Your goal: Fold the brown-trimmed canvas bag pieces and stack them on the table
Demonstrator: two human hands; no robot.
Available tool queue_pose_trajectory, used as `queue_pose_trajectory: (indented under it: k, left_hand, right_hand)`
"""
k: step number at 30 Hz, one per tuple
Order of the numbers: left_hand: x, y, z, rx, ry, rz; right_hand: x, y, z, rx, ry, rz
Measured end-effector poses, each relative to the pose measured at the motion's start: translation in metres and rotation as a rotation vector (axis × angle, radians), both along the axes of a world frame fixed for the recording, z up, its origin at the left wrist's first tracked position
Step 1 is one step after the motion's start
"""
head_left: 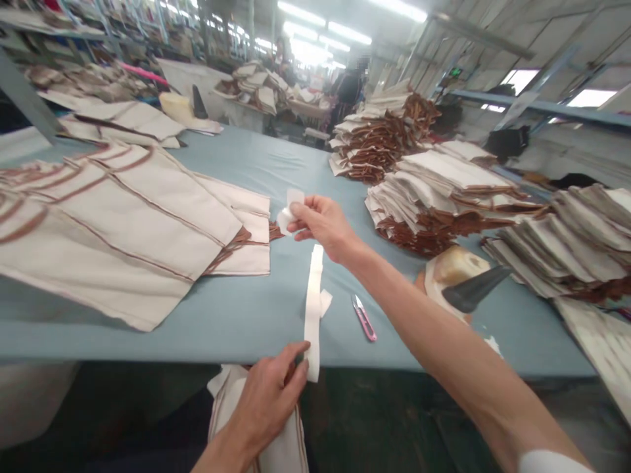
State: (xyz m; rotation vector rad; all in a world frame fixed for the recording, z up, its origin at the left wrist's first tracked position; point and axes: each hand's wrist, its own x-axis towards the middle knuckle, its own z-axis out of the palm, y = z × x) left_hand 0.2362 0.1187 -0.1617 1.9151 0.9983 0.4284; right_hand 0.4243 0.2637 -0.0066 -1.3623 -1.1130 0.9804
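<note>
Out over the table, my right hand [325,223] is closed in a pinch on small white paper-like pieces [294,198]; their exact kind is unclear. A narrow white strip [313,295] lies lengthwise towards the table's front edge, with a short white piece [326,303] sticking out from its right side. My left hand [273,387] grips the strip's near end between thumb and fingers. Pink-handled thread snips [363,318] rest to the right of the strip. Below my left hand, a cream cloth piece with brown seams [227,394] hangs in front of the table.
Cream fabric panels with brown seams [133,223] spread over the left of the blue-grey table [236,335]. A cone-shaped spool [456,279] lies by my right forearm. Several fabric stacks [444,190] line the right side. A person [348,89] is in the background.
</note>
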Motion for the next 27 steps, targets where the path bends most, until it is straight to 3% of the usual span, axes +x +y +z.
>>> queue_pose_trajectory:
  k: [4, 9, 14, 20, 22, 27]
  left_hand:
    - [-0.015, -0.014, 0.010, -0.084, -0.158, 0.044]
    - [-0.035, -0.042, 0.022, -0.216, -0.372, 0.119]
    - [-0.067, -0.064, 0.047, -0.301, -0.590, 0.232]
    - [-0.117, -0.095, 0.068, -0.386, -0.790, 0.366]
    - [-0.129, -0.105, 0.070, -0.433, -0.881, 0.480]
    - [-0.142, -0.115, 0.081, -0.535, -1.001, 0.947]
  right_hand:
    - [-0.034, -0.065, 0.005, -0.037, 0.160, 0.149]
    - [-0.083, -0.134, -0.003, -0.107, 0.409, 0.323]
    - [-0.129, -0.189, -0.010, -0.172, 0.582, 0.302]
    - [-0.163, -0.229, -0.024, -0.179, 0.700, 0.227]
    - [-0.173, -0.238, -0.031, -0.174, 0.704, 0.203]
    - [-0.194, -0.257, -0.046, -0.204, 0.704, 0.191]
